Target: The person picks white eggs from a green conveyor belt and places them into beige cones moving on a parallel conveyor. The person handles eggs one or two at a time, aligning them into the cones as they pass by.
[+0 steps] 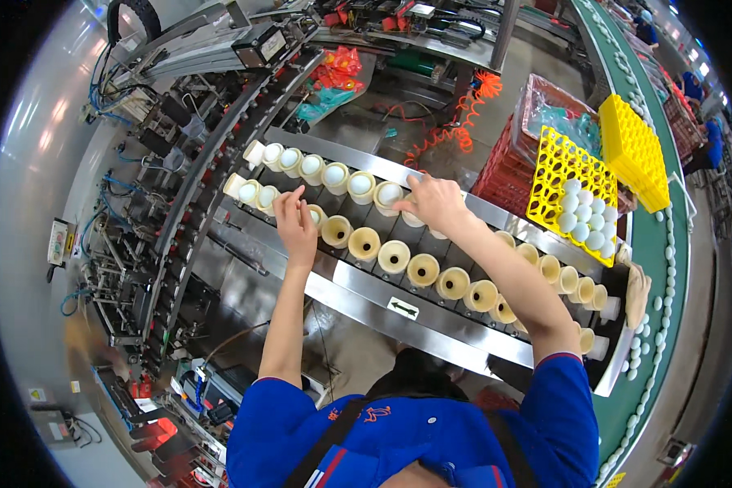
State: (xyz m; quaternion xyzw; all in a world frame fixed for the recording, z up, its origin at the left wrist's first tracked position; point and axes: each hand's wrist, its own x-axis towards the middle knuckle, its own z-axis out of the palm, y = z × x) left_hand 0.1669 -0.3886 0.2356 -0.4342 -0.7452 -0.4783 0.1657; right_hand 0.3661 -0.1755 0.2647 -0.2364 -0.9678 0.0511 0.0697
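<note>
Head view: left fingers point(290, 206) and right fingers point(421, 188) half-hide cups point(321, 217), grip impossible to tell.

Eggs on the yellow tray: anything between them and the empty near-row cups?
Yes. The person's right forearm slants in between the eggs and the empty near-row cups to its left. The far steel rail and the far row of cups also lie between.
</note>
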